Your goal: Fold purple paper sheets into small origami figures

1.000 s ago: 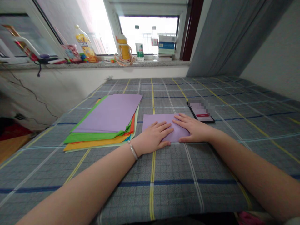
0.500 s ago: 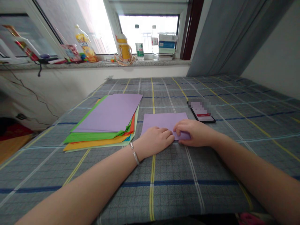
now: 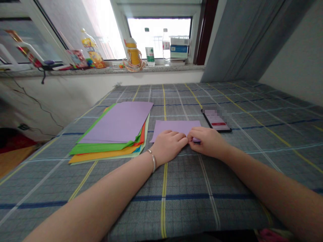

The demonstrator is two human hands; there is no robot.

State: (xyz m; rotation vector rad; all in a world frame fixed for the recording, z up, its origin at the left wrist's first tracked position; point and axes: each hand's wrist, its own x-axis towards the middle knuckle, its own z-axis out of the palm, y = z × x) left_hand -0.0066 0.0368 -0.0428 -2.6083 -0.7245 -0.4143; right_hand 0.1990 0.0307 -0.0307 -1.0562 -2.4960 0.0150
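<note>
A sheet of purple paper (image 3: 174,126) lies on the checked cloth in front of me, and its near edge is under my hands. My left hand (image 3: 169,146), with a silver bangle at its wrist, is closed at that near edge, the fingertips pointing right. From the right, my right hand (image 3: 208,141) pinches the same edge with curled fingers. The two hands' fingertips meet near the middle of the edge. Exactly how the paper sits under the fingers is hidden.
To the left lies a stack of coloured paper (image 3: 116,122), purple on top with green, orange and red below. A phone (image 3: 218,123) with a lit screen rests beyond my right hand. Bottles, a yellow cup (image 3: 133,55) and boxes (image 3: 179,48) stand on the windowsill.
The near edge of the purple paper has moved away from me, and less of its depth shows. My left hand has shifted slightly right and up, and the fingertips have come together.
</note>
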